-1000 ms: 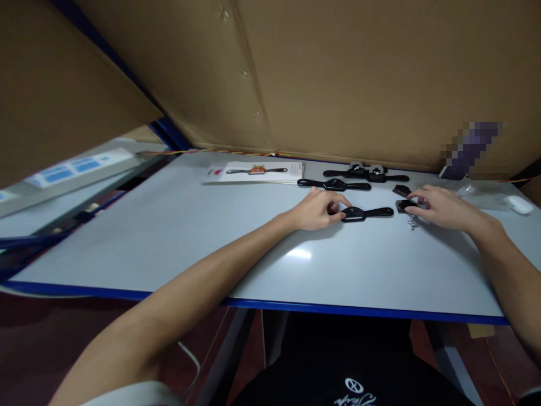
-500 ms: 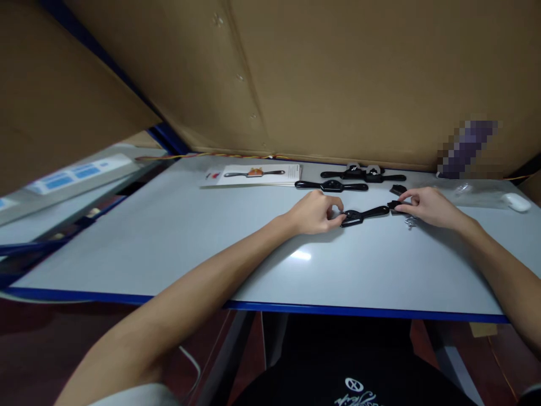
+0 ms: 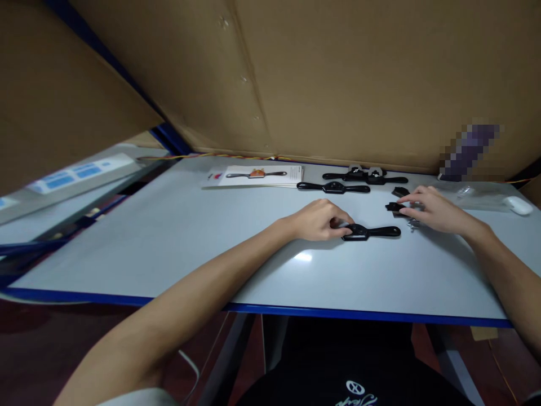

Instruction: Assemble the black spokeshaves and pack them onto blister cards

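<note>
"Where's the black tool (image 3: pixel 374 232)?"

"Well back from the front edge of the desk (image 3: pixel 169 242) — left hand (image 3: pixel 323 221) pinching its left end, probably to steady it."

"And the right hand (image 3: pixel 437 210)?"

"Right of the tool's free handle, fingers slightly parted at a small black piece (image 3: pixel 392 207) — gripped or touched, can't tell."

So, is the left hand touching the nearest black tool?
Touching: the head view shows the left hand gripping the black tool, thumb against its frame.
</note>
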Tool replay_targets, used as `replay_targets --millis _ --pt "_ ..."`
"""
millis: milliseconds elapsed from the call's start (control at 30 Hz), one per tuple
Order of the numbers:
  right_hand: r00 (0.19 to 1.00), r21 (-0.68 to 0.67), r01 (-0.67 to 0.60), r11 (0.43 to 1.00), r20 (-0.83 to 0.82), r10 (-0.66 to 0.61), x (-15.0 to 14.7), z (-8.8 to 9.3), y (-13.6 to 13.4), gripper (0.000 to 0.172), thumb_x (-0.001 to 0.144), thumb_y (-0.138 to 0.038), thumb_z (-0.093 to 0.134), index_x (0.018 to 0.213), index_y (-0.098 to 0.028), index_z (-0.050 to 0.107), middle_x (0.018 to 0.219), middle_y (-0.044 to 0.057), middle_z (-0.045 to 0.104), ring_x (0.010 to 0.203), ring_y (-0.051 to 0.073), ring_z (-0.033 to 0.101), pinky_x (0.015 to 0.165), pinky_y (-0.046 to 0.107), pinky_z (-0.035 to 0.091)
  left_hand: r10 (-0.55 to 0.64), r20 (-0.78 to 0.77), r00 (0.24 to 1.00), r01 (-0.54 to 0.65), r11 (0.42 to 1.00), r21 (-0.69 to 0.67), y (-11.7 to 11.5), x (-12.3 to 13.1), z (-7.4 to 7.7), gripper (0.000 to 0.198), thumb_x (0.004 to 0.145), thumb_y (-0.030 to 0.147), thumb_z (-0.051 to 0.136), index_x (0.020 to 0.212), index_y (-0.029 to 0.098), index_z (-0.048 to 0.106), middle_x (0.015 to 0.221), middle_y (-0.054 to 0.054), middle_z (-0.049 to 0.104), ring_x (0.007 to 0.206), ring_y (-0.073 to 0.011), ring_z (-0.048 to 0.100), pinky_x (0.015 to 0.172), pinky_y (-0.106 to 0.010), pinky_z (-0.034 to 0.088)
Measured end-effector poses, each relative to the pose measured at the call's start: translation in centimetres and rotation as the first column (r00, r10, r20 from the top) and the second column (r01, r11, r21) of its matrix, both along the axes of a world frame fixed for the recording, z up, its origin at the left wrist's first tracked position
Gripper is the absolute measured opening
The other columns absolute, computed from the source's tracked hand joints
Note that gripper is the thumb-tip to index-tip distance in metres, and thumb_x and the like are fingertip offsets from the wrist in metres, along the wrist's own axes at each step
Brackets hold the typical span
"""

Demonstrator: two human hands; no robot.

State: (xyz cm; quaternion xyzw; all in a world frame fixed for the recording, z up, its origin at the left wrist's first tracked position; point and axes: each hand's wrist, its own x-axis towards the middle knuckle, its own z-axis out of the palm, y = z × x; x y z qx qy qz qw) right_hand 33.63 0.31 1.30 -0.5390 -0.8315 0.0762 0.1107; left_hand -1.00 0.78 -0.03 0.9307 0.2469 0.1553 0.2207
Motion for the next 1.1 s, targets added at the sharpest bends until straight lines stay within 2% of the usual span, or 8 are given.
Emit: replay_targets --millis 233,400,467,567,667,733,933,1100 --pt "0.999 -0.042 0.0 0.999 -0.047 -0.002 1.1 -1.2 1.1 0.053 0.094 -0.062 0.055 0.128 -0.026 0.075 0.095 0.011 0.065 0.094 0.031 0.059 0.083 0.044 0.047 0.014 -0.011 1.0 -0.014 1.0 0.004 -0.1 0.1 -0.1 0.037 0.091 0.038 0.057 0.111 0.02 0.082 0.068 -0.001 0.067 0.059 -0.0135 0.054 0.063 -0.029 0.04" --pt "0.997 -0.067 -0.031 0.997 -0.071 0.026 0.8 -1.3 1.3 0.054 0.095 -0.063 0.054 0.131 -0.029 0.075 0.091 0.01 0.062 0.088 0.028 0.058 0.079 0.041 0.046 0.052 -0.042 0.998 -0.053 0.998 -0.017 -0.2 0.2 0.1 0.036 0.089 0.038 0.058 0.113 0.02 0.078 0.065 0.002 0.064 0.056 -0.0131 0.053 0.061 -0.028 0.037" --pt "0.996 -0.063 -0.047 0.997 -0.079 0.042 0.5 -1.3 1.1 0.053 0.095 -0.063 0.055 0.13 -0.029 0.076 0.09 0.01 0.063 0.087 0.028 0.058 0.078 0.041 0.045 0.068 -0.046 0.997 -0.07 0.997 -0.037 -0.3 0.2 0.3 0.032 0.088 0.039 0.059 0.105 0.018 0.075 0.062 0.003 0.061 0.054 -0.0124 0.05 0.06 -0.027 0.035" --pt "0.992 -0.054 -0.055 0.997 -0.116 0.048 -0.4 -1.5 0.8 0.054 0.095 -0.064 0.056 0.128 -0.028 0.076 0.088 0.009 0.062 0.084 0.027 0.058 0.076 0.04 0.044 0.077 -0.055 0.996 -0.08 0.995 -0.059 -0.4 0.2 0.4 0.024 0.086 0.041 0.06 0.082 0.018 0.067 0.059 0.004 0.055 0.052 -0.0112 0.044 0.058 -0.028 0.031" --pt "0.983 -0.038 -0.058 0.998 -0.176 0.05 -1.7 -1.9 0.4 0.053 0.094 -0.064 0.058 0.124 -0.025 0.077 0.086 0.008 0.062 0.079 0.025 0.057 0.073 0.039 0.043 0.06 -0.069 0.996 -0.063 0.997 -0.05 -0.5 0.2 0.5 0.032 0.085 0.041 0.06 0.063 0.019 0.053 0.057 0.003 0.051 0.052 -0.0107 0.037 0.056 -0.029 0.027" --pt "0.979 -0.016 -0.06 0.998 -0.198 0.056 -2.7 -2.1 0.2 0.05 0.093 -0.062 0.06 0.121 -0.024 0.078 0.083 0.007 0.06 0.078 0.024 0.055 0.072 0.038 0.042 0.046 -0.072 0.996 -0.049 0.998 -0.039 -0.4 0.2 0.4 0.036 0.084 0.041 0.06 0.059 0.019 0.048 0.057 0.003 0.05 0.052 -0.0106 0.036 0.056 -0.029 0.026" --pt "0.977 -0.005 -0.073 0.997 -0.203 0.071 -4.3 -1.7 -0.6 0.036 0.094 -0.053 0.061 0.106 -0.023 0.077 0.081 0.005 0.059 0.077 0.023 0.054 0.072 0.037 0.041 0.042 -0.079 0.996 -0.044 0.999 -0.026 -0.5 0.3 0.3 0.034 0.084 0.04 0.06 0.06 0.019 0.048 0.059 0.002 0.052 0.054 -0.0108 0.038 0.057 -0.029 0.026" --pt "0.978 -0.15 -0.077 0.986 -0.203 0.046 -4.7 -0.7 -1.3 0.032 0.095 -0.048 0.054 0.102 -0.02 0.07 0.074 0.002 0.058 0.068 0.02 0.052 0.066 0.035 0.039 0.042 -0.081 0.996 -0.043 0.999 -0.013 -0.4 0.2 0.3 0.036 0.084 0.041 0.061 0.059 0.019 0.046 0.058 0.003 0.051 0.053 -0.0106 0.036 0.056 -0.029 0.026"
